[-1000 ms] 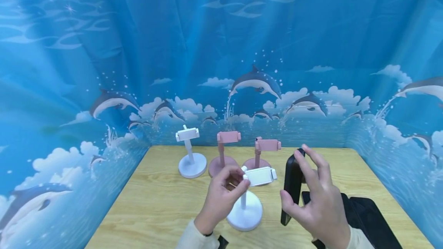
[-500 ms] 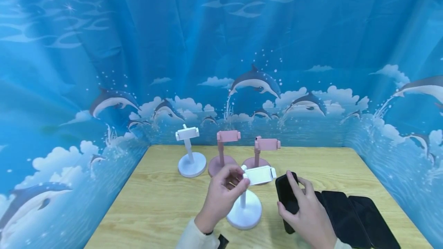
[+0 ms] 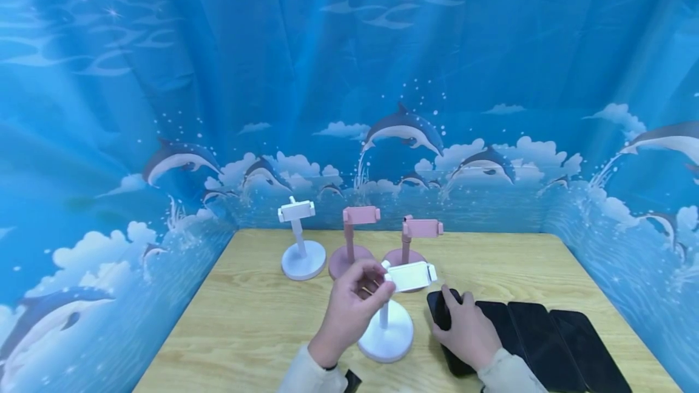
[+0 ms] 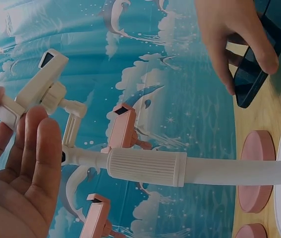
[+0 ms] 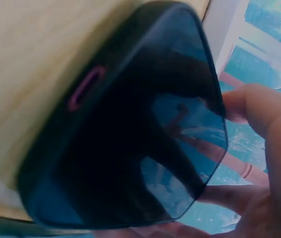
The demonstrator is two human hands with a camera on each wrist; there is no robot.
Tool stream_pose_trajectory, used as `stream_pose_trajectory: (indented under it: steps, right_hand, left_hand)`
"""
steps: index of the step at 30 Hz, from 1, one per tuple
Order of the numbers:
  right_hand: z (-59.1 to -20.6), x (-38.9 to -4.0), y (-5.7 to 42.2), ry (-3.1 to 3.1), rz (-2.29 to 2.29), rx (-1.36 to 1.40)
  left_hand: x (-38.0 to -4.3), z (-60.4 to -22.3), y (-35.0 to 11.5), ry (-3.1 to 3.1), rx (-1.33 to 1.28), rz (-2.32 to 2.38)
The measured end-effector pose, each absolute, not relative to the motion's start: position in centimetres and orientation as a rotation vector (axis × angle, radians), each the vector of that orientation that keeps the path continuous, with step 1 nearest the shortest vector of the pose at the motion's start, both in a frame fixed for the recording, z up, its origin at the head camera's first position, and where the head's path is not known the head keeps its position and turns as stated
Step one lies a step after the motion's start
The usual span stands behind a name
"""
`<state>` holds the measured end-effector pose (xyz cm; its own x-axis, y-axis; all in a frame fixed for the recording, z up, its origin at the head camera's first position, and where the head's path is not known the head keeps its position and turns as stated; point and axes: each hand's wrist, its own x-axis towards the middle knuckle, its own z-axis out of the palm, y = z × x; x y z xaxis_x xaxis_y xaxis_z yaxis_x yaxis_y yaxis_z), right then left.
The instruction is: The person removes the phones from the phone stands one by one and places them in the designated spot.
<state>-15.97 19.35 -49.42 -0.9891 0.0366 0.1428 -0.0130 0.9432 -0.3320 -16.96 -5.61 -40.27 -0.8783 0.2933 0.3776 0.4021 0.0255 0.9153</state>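
Observation:
My left hand (image 3: 349, 311) pinches the left end of the holder on a white phone stand (image 3: 384, 341); the stand is upright on the table with its round base down. In the left wrist view the thumb and fingers of the left hand (image 4: 24, 173) close on the holder's end. To the right of that stand, my right hand (image 3: 468, 327) grips a black smartphone (image 3: 454, 364) by its long edges, low over the table. The right wrist view shows the dark glossy screen of the smartphone (image 5: 110, 144), with a charging port on its near edge.
Several black smartphones (image 3: 546, 344) lie side by side at the right of the wooden table (image 3: 240, 320). Behind stand another white phone stand (image 3: 303, 261) and two pink ones, the left pink stand (image 3: 360, 215) and the right pink stand (image 3: 423, 228). A dolphin-print curtain (image 3: 349, 77) surrounds the table.
The right hand has lowered the smartphone from upright in the air to nearly flat just left of the other phones. The left hand keeps its hold on the stand.

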Motion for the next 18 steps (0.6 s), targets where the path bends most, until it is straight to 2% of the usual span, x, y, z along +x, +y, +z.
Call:
stream_pose_trajectory:
  steps: [18]
  right_hand:
    - [-50.3, -17.6, 19.2, -3.103, 0.291, -0.069]
  left_hand:
    - [-16.9, -40.2, -5.7, -2.167, -0.768, -2.039]
